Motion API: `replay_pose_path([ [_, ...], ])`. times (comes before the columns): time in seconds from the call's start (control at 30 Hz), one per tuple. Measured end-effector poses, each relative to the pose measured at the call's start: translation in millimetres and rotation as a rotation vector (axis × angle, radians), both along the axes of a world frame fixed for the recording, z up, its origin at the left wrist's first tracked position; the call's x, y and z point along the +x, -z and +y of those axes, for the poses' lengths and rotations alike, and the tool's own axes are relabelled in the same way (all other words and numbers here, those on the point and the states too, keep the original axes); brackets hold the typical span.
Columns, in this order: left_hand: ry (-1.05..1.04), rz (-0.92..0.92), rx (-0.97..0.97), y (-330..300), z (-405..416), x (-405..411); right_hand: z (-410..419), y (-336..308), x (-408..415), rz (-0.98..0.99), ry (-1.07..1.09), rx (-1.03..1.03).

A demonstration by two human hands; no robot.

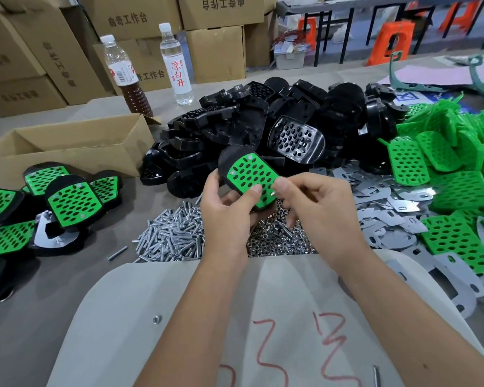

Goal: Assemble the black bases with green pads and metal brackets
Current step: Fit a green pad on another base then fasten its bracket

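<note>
My left hand [225,212] grips a black base [229,160] with a perforated green pad [250,177] laid on it, thumb pressed on the pad's lower edge. My right hand [310,203] pinches a small metal screw [273,193] at the pad's right corner. Behind lies a heap of black bases [277,118]. Loose green pads [444,163] pile up at the right, flat metal brackets [380,208] lie beside them. Under my hands sit a pile of screws [171,236] and a pile of nuts [274,241].
Finished pieces with green pads [70,202] lie at the left, in front of an open cardboard box [67,152]. Two bottles [176,62] stand behind it, cartons [215,51] stacked beyond. A pale board with red marks [235,317] lies at the near edge.
</note>
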State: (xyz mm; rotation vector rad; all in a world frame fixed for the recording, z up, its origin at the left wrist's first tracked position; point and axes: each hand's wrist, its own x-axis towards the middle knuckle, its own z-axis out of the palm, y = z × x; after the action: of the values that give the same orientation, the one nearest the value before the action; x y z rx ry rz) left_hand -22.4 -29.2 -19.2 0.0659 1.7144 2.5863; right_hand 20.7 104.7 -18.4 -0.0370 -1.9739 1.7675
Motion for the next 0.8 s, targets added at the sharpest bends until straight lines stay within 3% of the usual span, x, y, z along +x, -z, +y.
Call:
replay_pose_path([
  [0.13,0.028,-0.003,0.09,-3,-1,-1,-1,-1,0,-0.026,0.006,-0.252],
  [0.37,0.104,-0.018,0.181,-11,-1,4,-3,3,-3,-0.118,-0.036,-0.045],
  [0.6,0.113,-0.103,0.148,-9,-2,2,-3,1,-2,-0.073,-0.037,-0.041],
  [0.8,0.153,-0.048,0.088,-6,-2,1,-2,3,-3,-0.051,-0.038,-0.095],
])
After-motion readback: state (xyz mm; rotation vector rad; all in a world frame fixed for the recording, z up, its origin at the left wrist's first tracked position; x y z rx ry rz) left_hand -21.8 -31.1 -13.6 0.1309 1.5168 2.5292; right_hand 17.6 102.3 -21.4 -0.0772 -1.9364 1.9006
